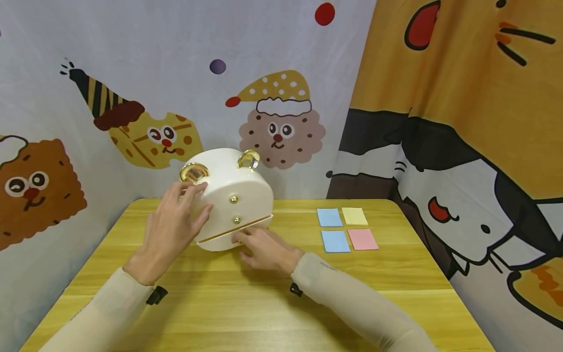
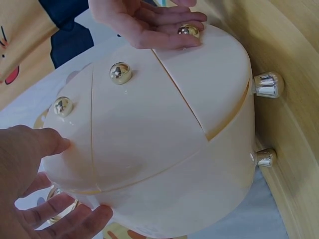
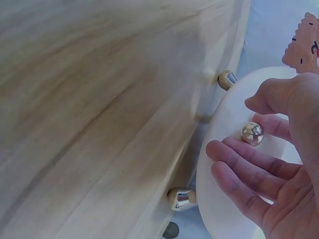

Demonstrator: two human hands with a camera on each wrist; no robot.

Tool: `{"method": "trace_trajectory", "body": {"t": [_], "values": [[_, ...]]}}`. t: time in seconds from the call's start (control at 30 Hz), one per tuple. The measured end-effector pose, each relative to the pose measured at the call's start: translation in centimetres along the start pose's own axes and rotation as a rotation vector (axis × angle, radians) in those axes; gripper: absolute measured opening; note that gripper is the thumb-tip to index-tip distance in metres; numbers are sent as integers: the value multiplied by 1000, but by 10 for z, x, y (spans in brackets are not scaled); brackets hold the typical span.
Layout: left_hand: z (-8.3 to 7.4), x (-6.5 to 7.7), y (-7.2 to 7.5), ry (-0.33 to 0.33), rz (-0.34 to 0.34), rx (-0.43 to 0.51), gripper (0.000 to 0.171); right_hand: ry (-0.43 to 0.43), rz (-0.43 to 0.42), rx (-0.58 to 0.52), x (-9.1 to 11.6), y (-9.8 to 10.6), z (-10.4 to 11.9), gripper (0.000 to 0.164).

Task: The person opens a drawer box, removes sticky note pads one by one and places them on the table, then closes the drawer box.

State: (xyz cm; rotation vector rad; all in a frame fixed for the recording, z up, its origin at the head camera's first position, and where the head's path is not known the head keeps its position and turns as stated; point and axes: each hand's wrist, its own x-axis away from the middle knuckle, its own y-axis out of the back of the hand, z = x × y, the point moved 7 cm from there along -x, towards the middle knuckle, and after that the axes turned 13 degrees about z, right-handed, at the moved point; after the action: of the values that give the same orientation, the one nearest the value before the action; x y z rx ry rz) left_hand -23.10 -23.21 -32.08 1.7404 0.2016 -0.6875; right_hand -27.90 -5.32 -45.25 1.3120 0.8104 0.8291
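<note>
A white rounded drawer box (image 1: 257, 190) with gold ring-like ears (image 1: 195, 171) sits on the table, its front divided into drawers with gold knobs. My left hand (image 1: 171, 220) rests its fingertips on the upper left side, just under the left ear, thumb toward the front. At the bottom drawer (image 2: 217, 69) is my right hand (image 1: 268, 248), its fingers spread around the lowest gold knob (image 3: 252, 134). In the right wrist view the thumb stands apart from that knob. The bottom drawer juts out slightly, with a gap along its top edge.
Blue (image 1: 329, 217), yellow (image 1: 354, 216) and pink sticky-note pads (image 1: 362, 239) lie to the right on the wooden table (image 1: 228, 313). Gold feet (image 2: 268, 84) carry the box. A cartoon-printed curtain (image 1: 281, 44) hangs behind the table.
</note>
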Motion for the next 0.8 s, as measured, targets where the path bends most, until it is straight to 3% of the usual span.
{"method": "trace_trajectory", "body": {"t": [0.8], "values": [[-2, 0, -1, -13, -10, -5, 51, -16, 8, -12, -9, 1, -4, 32]]}}
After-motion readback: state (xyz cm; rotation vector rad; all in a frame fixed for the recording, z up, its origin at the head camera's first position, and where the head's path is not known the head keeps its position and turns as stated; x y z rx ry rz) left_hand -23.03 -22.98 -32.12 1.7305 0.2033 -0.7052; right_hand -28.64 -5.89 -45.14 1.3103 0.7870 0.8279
